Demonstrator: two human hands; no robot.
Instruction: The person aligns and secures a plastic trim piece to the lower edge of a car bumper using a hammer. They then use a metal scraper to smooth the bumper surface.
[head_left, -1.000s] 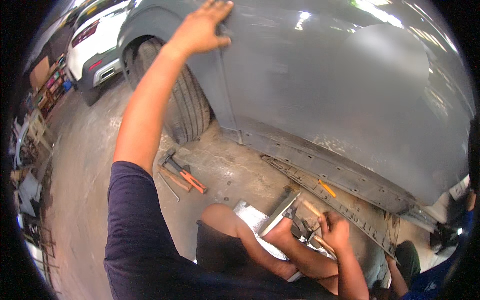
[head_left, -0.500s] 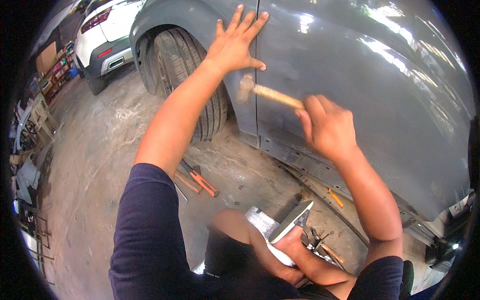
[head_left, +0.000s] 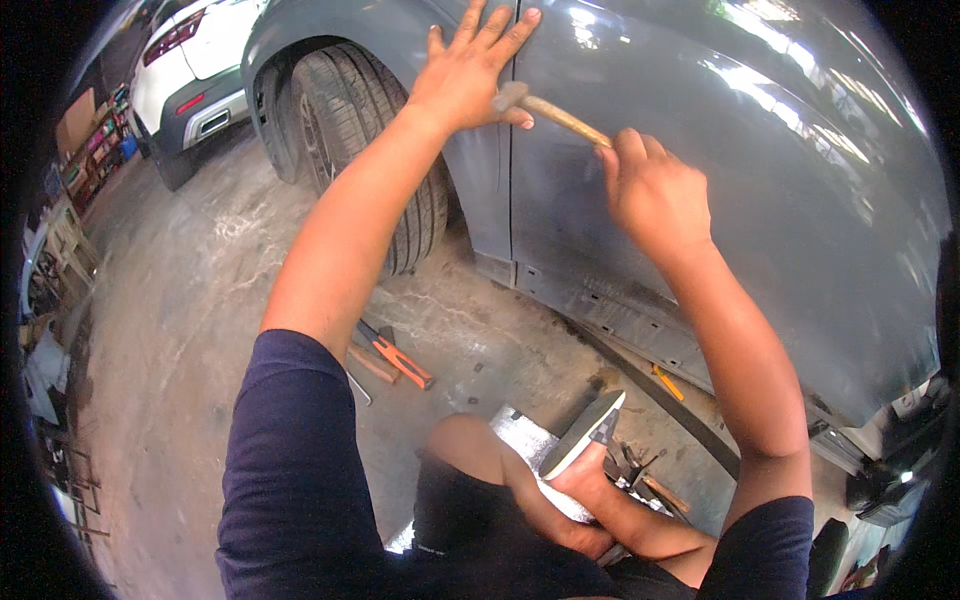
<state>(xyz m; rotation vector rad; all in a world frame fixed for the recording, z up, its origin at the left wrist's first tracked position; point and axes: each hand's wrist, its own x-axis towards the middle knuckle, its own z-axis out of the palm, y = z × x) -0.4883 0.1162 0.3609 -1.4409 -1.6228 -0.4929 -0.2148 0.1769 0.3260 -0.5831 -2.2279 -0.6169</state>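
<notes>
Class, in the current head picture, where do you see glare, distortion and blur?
Head view: bright glare streaks the upper part of the grey door; head view, too: a round black border frames the fisheye picture; again in the head view: the hammer has a soft-looking head, perhaps blurred by motion.

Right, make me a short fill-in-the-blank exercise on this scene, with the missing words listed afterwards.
The right hand grips the hammer by its ____.
The left hand is spread against a car painted ____.
The vehicle at upper left has a body coloured ____.

Missing words: handle; grey; white.
</notes>
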